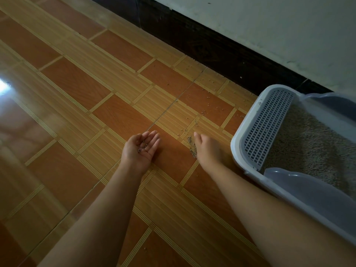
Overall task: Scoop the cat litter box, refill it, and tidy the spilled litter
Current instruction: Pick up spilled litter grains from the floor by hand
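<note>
- Head view is showing the left hand (140, 149) lying palm up low over the glossy orange-and-tan patterned tile floor (77, 83). Its fingers are relaxed and lightly cupped, and a few small grey-brown litter grains (143, 148) are sitting in the palm.
- The right hand (207, 149) is resting palm down just right of it, fingers straight and together, gripping nothing. A short line of spilled litter (191, 149) is lying on the tiles against its left edge.
- More scattered loose grains (209, 98) are lying farther off, toward the dark skirting board (221, 54) under the pale wall (269, 26).
- The white plastic litter box (236, 143) is standing at the right, just beside the right forearm. Its grey perforated step (269, 128) is facing the hands, with the grey-brown litter bed (308, 143) behind it.
- Bare tiles are stretching left and far of both hands.
</note>
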A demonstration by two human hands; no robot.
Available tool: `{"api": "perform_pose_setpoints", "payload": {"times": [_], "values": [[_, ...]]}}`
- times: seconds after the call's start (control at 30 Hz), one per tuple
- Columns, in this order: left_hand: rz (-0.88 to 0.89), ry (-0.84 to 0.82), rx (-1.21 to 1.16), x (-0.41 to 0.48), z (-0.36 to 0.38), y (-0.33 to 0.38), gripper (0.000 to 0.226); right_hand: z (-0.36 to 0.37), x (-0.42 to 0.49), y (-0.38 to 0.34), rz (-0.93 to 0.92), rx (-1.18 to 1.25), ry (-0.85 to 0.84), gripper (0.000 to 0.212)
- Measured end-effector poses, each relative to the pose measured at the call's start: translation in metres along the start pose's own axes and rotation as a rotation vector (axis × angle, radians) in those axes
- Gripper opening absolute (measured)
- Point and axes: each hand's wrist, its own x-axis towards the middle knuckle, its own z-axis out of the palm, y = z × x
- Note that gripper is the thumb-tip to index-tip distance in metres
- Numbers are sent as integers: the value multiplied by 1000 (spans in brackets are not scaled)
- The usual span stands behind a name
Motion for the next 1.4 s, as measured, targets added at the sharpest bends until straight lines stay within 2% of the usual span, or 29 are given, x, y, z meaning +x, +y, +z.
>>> {"api": "perform_pose_setpoints", "payload": {"times": [0.1, 0.2, 0.33, 0.47, 0.57, 0.77, 0.9, 1.03, 1.13, 1.27, 1.33, 1.4], "values": [[10, -10, -11, -2, 2, 1, 29, -4, 2, -12, 313, 621, -89, 42], [31, -13, -23, -5, 5, 5, 29, -13, 2, -27, 494, 1115, -203, 41], [60, -18, -38, -11, 15, 17, 27, -36, 9, -47, 569, 1485, -346, 45], [88, -42, -52, -17, 31, 32, 27, -62, 20, -69, 510, 1617, -446, 45], [96, -90, -62, -22, 45, 36, 28, -78, 27, -87, 389, 1422, -442, 42], [52, -153, -69, -23, 62, 23, 35, -72, 17, -123, -58, 532, -401, 38], [39, -131, -60, -16, 56, 9, 54, -46, 8, -140, -296, -8, -347, 38], [-48, -179, -58, -6, 39, 2, 30, -26, -4, -143, -432, -374, -383, 33], [-82, -216, -59, -10, 33, -2, 34, -20, -10, -139, -533, -470, -341, 24], [-105, -203, -94, -11, 27, -2, 35, -16, -13, -133, -610, -481, -325, 25], [-96, -141, -159, -8, 24, -2, 34, -18, -12, -125, -647, -414, -247, 26], [-45, -95, -181, -9, 22, 0, 38, -21, -6, -108, -585, -319, -120, 28]]}}
